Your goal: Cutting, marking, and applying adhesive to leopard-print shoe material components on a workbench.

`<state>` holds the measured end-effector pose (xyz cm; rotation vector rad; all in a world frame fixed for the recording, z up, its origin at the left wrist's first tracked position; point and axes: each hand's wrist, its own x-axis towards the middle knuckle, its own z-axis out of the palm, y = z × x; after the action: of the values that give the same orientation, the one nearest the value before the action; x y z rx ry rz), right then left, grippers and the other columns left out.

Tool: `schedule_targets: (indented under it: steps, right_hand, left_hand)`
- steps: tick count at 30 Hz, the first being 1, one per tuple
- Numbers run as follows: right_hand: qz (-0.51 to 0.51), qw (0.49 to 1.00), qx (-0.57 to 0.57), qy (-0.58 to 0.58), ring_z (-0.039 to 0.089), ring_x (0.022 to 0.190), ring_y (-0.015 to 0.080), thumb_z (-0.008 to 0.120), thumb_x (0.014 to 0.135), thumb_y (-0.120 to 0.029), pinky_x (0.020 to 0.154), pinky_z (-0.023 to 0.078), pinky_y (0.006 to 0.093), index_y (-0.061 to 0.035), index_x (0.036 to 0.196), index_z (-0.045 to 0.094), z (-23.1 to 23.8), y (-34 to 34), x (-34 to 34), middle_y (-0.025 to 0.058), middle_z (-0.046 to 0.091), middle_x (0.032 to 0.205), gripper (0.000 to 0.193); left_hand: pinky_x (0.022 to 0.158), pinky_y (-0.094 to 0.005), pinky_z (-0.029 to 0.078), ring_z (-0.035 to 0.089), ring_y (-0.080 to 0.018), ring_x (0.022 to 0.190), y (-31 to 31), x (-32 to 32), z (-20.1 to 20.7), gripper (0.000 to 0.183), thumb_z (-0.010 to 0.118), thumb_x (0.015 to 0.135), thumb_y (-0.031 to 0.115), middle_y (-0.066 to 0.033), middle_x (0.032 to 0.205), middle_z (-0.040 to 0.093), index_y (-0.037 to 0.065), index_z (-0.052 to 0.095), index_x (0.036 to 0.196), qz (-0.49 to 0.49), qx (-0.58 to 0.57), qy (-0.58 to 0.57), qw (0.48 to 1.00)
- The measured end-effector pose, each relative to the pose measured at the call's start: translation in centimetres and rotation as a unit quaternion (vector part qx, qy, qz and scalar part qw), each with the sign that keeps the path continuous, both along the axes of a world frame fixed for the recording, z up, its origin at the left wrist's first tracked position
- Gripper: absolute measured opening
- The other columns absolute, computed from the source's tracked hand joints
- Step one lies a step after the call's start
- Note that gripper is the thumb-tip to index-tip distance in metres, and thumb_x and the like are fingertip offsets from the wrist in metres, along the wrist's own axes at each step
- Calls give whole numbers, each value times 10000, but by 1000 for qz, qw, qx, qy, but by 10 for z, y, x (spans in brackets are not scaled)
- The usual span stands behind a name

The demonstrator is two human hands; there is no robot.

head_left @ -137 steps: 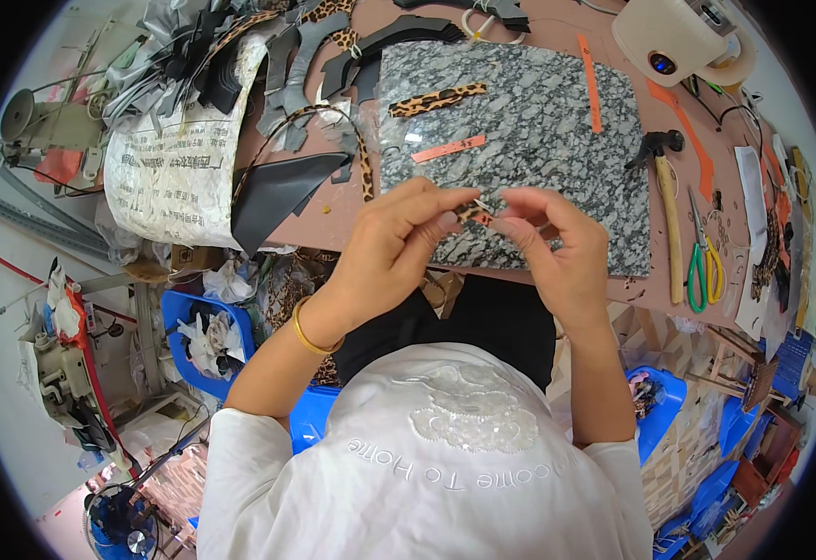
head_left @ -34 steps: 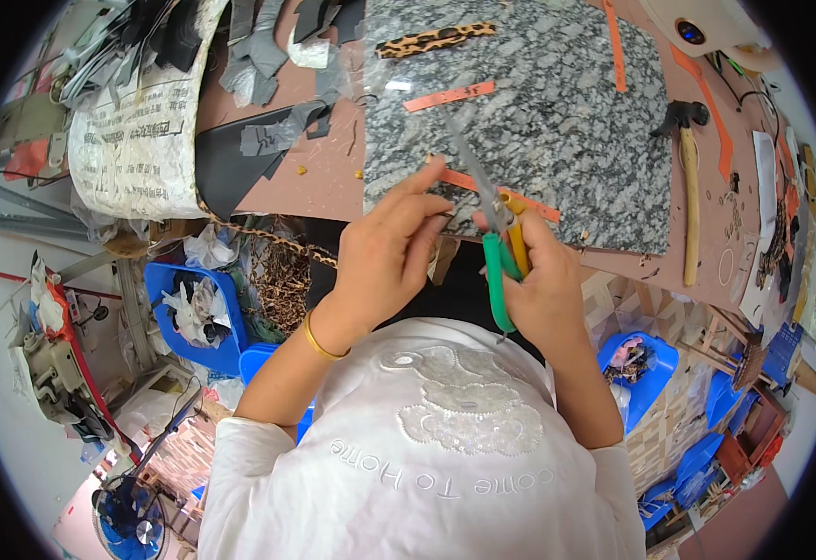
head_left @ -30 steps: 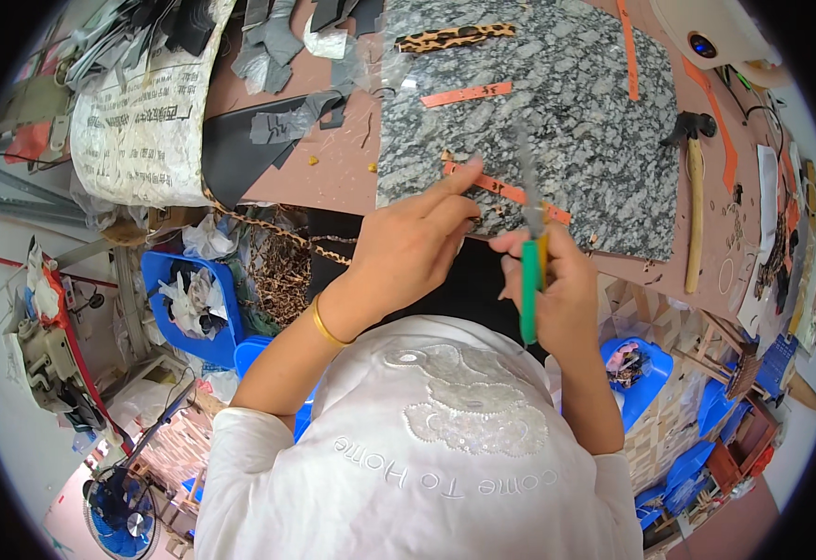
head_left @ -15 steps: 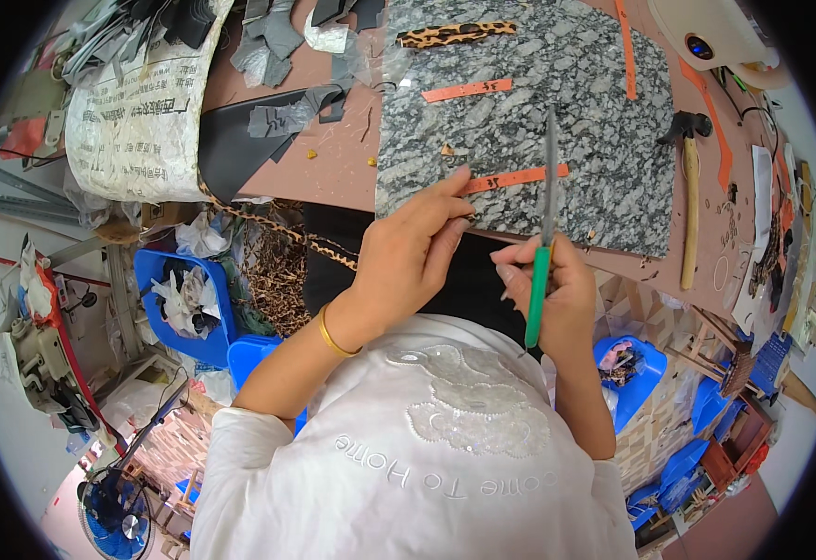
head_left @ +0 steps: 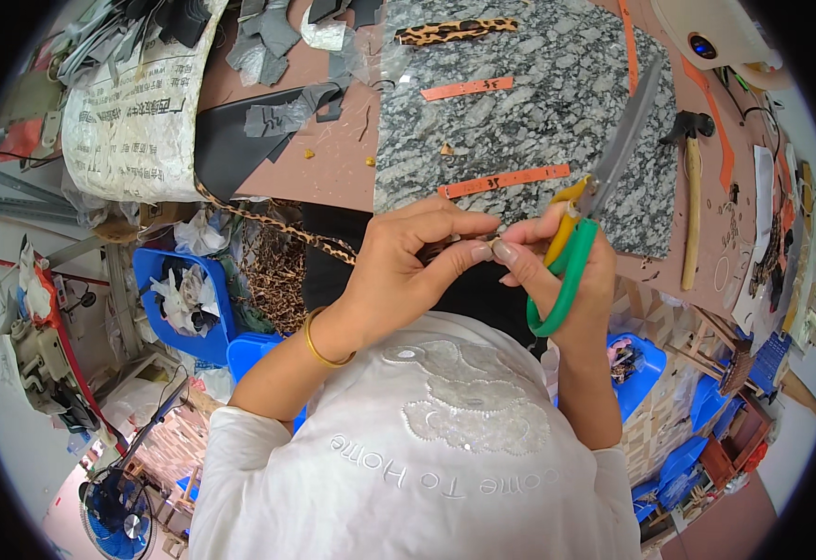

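Note:
My left hand (head_left: 417, 257) is closed in a pinch at the table's front edge, thumb and forefinger on the end of a narrow leopard-print strip. The strip (head_left: 282, 229) trails left from behind that hand to the table edge. My right hand (head_left: 571, 275) grips scissors with green and yellow handles (head_left: 574, 266); their metal blades (head_left: 627, 131) point up and away to the right. Its thumb and forefinger tips meet the left fingertips at the strip's end, which the fingers largely cover. Just beyond my hands, an orange marked strip (head_left: 506, 181) lies on the speckled stone slab (head_left: 529, 121).
A second orange strip (head_left: 467, 89) and a rolled leopard-print piece (head_left: 457, 32) lie farther back on the slab. A hammer (head_left: 691, 187) rests at right. Black and grey scraps (head_left: 268, 51) cover the table's left. Blue bins (head_left: 184, 299) stand below.
My right hand has moved up and left to meet the left fingertips. The scissors have swung from upright to leaning right. My left fingers have come off the orange strip.

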<state>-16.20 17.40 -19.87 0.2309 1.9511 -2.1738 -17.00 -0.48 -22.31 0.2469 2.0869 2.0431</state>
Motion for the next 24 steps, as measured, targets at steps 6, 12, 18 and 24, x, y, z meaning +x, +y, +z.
schedule_targets:
  steps: [6,12,18,24]
  right_hand:
    - [-81,993,82,15,601,670,88,702,792,58,582,504,220,-22,948,516,-5,37,-15,83,658,841,255]
    - [-98,965,243,27,542,634,56,742,802,-50,583,446,218,-36,924,558,-26,56,-38,20,654,779,221]
    - [-73,962,264,3,542,627,44,728,811,0,515,414,178,-52,898,523,-33,51,-49,43,653,802,229]
    - [-76,960,266,-28,532,665,42,736,816,-58,598,433,212,-47,891,565,-30,53,-49,-17,619,762,188]
  left_hand:
    - [552,-266,456,585,-156,583,-18,-2,7,183,712,824,58,-101,752,653,-13,700,992,-38,-139,26,989]
    - [524,-262,450,591,-171,570,-23,-4,2,161,710,822,54,-114,737,652,0,701,973,32,-226,47,972]
    - [513,-249,443,574,-149,548,-27,-9,-3,86,707,820,52,-94,708,631,-2,694,886,53,-237,13,970]
    - [490,-224,384,512,-77,542,-22,-12,-10,74,699,798,30,-49,688,617,-1,701,865,76,-241,24,967]
